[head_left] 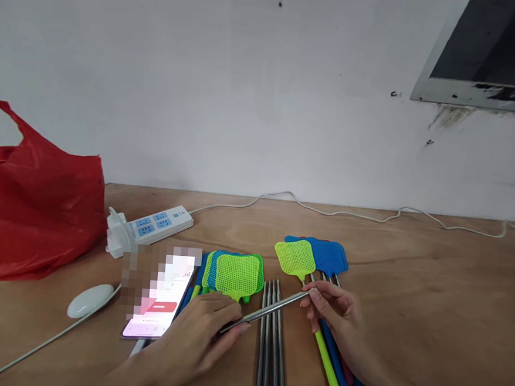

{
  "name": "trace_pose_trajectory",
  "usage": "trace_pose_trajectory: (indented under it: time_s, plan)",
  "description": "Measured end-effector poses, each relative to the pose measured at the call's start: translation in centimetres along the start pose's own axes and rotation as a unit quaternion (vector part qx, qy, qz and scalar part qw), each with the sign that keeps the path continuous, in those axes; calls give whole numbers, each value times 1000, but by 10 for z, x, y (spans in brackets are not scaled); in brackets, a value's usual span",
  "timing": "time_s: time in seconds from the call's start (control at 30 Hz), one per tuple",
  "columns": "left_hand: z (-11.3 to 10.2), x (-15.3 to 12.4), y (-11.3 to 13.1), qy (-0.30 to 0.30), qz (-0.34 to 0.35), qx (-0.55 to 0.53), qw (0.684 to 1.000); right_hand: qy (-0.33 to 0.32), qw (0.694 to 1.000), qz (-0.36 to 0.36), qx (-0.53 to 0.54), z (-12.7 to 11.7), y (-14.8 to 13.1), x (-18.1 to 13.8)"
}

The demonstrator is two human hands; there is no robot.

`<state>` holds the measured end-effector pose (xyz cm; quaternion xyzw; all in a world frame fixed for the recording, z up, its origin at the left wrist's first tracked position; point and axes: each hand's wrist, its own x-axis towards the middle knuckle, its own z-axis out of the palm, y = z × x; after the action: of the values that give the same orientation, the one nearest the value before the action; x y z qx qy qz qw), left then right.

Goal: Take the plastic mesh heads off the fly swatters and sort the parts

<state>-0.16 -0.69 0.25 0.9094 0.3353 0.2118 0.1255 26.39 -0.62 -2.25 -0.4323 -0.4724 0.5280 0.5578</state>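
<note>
My left hand (203, 336) and my right hand (335, 313) together hold one thin metal rod (271, 311) slantwise above the wooden table (430, 299), each pinching one end. Under it lie several more metal rods (271, 347) side by side. A pile of fly-swatter heads, green on top of blue (236, 274), lies just beyond my left hand. Assembled swatters, a yellow-green head (296, 258) and blue heads (328, 255), lie under my right hand, their coloured handles (328, 368) running toward me.
A phone (161, 310) with a lit screen lies left of my left hand. A white mouse (90, 300), a white power strip (149, 226) with its cable along the wall, and a red plastic bag (31, 206) stand at the left. A dark window frame (487, 56) hangs top right.
</note>
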Motion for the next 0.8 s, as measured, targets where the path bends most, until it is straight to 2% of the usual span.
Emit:
trace_pose_trajectory:
  time_s: [0.17, 0.3, 0.37, 0.43, 0.5, 0.57, 0.67, 0.8]
  plan:
    - [3, 2, 8, -3, 1, -2, 1000, 0, 999, 18, 33, 8, -3, -1]
    - [7, 2, 11, -20, 4, -7, 1000, -28, 996, 46, 72, 13, -11, 0]
    - [5, 2, 12, -25, 9, -24, 999, -13, 995, 48, 87, 10, -15, 2]
    - [3, 3, 12, -28, 12, -32, 999, 30, 995, 32, 90, 5, -17, 6]
    - [2, 3, 11, -29, 12, -19, 999, 72, 995, 14, 62, -1, -18, 10]
    - [2, 4, 11, -36, 15, 2, 999, 87, 996, 12, -2, -6, -18, 14]
    - [4, 6, 10, -57, 25, 17, 998, 59, 993, 10, -105, -9, -14, 17]
    - [5, 7, 12, -74, 26, 7, 997, 39, 974, -55, -217, -8, -3, 15]
